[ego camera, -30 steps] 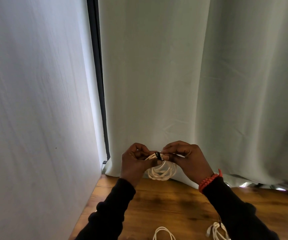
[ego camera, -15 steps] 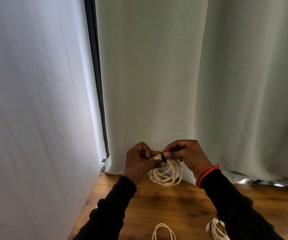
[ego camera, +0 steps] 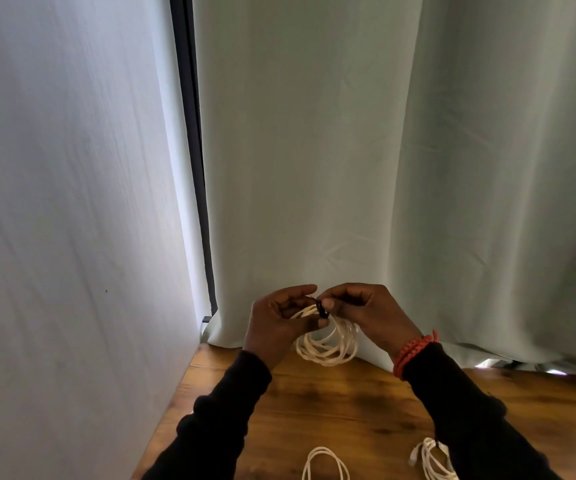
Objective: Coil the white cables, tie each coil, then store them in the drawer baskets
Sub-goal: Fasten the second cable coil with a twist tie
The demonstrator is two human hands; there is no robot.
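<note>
Wood table (ego camera: 349, 403), frame bottom. Left hand (ego camera: 276, 327) grips white coil (ego camera: 328, 344); right hand (ego camera: 366, 313) pinches black tie (ego camera: 322, 310) at coil top, frame ctr-low.

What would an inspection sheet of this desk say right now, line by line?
Surface: wooden table, bare in the middle.
Job's things: white coil held above the table; black tie at its top.
Clutter: nothing seen.
Grippers: left hand and right hand both grip the coil's top; right fingers pinch the tie.
Cables: cable loop and bundled cable lie at the near edge.
Surroundings: pale curtain behind; white wall on the left; no drawer baskets in view.
</note>
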